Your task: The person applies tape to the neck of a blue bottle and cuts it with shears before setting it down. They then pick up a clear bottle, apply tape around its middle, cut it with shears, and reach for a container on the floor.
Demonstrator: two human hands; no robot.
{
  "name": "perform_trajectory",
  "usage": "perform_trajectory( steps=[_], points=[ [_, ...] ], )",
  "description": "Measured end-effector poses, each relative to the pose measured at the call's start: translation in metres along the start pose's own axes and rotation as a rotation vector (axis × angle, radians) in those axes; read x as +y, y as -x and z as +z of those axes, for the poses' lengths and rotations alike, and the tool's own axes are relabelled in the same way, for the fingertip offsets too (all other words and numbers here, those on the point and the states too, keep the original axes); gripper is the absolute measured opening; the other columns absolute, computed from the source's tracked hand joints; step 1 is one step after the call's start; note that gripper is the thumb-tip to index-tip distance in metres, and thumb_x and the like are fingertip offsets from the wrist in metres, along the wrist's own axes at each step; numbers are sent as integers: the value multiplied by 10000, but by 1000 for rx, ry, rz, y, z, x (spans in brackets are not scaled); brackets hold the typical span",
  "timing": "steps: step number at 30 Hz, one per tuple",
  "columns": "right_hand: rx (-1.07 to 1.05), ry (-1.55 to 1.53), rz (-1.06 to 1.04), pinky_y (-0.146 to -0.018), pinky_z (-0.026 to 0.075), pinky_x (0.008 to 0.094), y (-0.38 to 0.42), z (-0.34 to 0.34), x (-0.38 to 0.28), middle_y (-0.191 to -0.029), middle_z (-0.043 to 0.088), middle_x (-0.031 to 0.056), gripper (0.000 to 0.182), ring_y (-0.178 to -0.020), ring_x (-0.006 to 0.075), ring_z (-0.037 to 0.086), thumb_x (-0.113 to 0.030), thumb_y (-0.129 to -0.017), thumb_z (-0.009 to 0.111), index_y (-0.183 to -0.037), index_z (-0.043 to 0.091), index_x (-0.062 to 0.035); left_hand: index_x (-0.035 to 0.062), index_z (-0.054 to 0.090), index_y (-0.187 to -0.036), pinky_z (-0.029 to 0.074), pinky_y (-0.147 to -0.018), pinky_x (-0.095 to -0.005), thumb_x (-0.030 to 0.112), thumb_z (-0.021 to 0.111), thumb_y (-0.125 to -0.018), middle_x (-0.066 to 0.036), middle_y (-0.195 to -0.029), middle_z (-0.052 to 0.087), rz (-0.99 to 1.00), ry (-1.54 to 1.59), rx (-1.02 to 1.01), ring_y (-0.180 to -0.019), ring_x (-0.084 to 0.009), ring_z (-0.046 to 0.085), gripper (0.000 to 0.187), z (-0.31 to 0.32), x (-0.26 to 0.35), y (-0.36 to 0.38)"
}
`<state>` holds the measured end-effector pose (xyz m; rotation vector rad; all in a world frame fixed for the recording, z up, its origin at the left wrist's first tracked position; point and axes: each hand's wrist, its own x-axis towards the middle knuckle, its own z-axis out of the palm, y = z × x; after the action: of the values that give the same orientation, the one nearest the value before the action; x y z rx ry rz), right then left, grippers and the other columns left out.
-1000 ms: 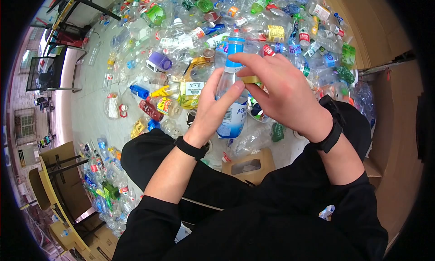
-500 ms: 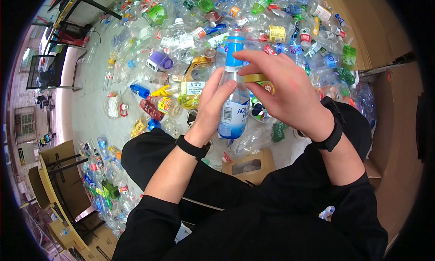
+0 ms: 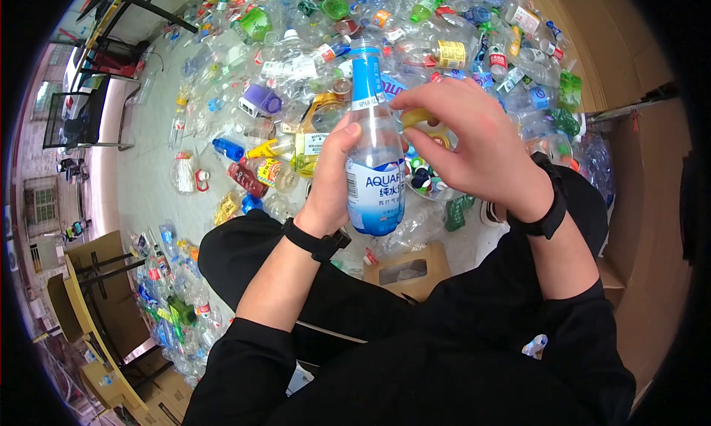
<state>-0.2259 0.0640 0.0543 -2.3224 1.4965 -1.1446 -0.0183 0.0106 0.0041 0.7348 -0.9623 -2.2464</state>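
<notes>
Bottle (image 3: 375,159) stands near upright at frame centre, its long axis running from the blue neck band at top down to the label below. Left hand (image 3: 329,182) grips its body from the left, thumb across the label. Right hand (image 3: 466,141) sits just right of the neck, fingers curled around a small yellow piece (image 3: 417,118). Behind, a bottle heap (image 3: 296,48) covers the floor; a box (image 3: 406,269) lies below.

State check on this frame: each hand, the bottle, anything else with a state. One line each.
Aquarius bottle: upright, held, blue neck sleeve, looks empty.
left hand: wrapped around the bottle's body.
right hand: beside the bottle, fingers pinching a yellow piece.
cardboard box: on the floor between the knees, top opening showing.
loose plastic bottles: strewn over the floor.
</notes>
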Motion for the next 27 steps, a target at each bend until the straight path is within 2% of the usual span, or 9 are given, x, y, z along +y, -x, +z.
perform_trajectory(
  steps=[8,10,13,15,16,18,22,24,27],
  points=[
    [53,-160,70,-836,509,410,0,12,5,-1004,689,102,294,-958,320,655,-48,-840,716,-1128,667,-76,74,479,-1396,583,-765,-407,563,441,-978,-165,-1058,692,-68,182,13,-854,-279,711,644,-2,3,3],
    [43,15,-18,-812,502,414,1,11,6,-973,664,90,270,-916,313,639,-59,-843,716,-1109,674,-77,68,491,-1382,581,-758,-405,569,428,-981,-169,-1047,695,-59,191,-15,-854,-284,710,645,-2,3,4],
    [39,71,-43,-793,494,418,-1,10,4,-938,637,74,264,-885,299,621,-65,-831,722,-1092,685,-86,57,517,-1362,575,-751,-395,564,422,-983,-177,-1040,698,-56,206,-63,-852,-284,709,640,-2,4,4],
    [21,89,-38,-788,496,413,-1,10,4,-936,632,68,269,-888,293,621,-60,-825,719,-1090,690,-93,116,521,-1399,563,-759,-421,631,412,-977,-182,-1053,677,-67,165,-47,-831,-313,685,674,-2,4,4],
    [3,105,-35,-783,497,407,0,10,5,-935,628,62,274,-890,287,620,-56,-818,717,-1088,695,-100,116,521,-1399,563,-759,-421,631,412,-977,-182,-1053,677,-68,165,-48,-831,-313,685,674,-2,4,5],
    [6,119,-32,-777,500,402,1,12,4,-935,628,60,279,-890,283,622,-53,-813,716,-1086,697,-106,56,538,-1353,579,-762,-390,602,386,-1026,-178,-1038,699,-47,225,-72,-857,-284,711,654,-1,3,6],
    [8,171,-34,-761,509,387,3,13,2,-933,631,59,270,-893,276,628,-47,-802,717,-1065,701,-104,66,535,-1361,581,-758,-392,595,386,-1042,-179,-1033,700,-41,236,-57,-857,-285,711,635,0,2,8],
    [11,165,-32,-763,511,389,4,14,2,-930,632,60,258,-898,277,631,-52,-807,716,-1060,700,-102,80,523,-1386,584,-758,-400,562,418,-1043,-178,-1047,698,-57,98,-13,-856,-284,713,601,-1,3,8],
    [16,120,-20,-768,515,395,2,13,4,-922,632,66,225,-905,283,635,-64,-832,708,-1054,697,-94,76,511,-1402,587,-758,-403,547,440,-1037,-177,-1060,693,-54,163,-54,-854,-287,715,600,-1,4,6]
  ],
)
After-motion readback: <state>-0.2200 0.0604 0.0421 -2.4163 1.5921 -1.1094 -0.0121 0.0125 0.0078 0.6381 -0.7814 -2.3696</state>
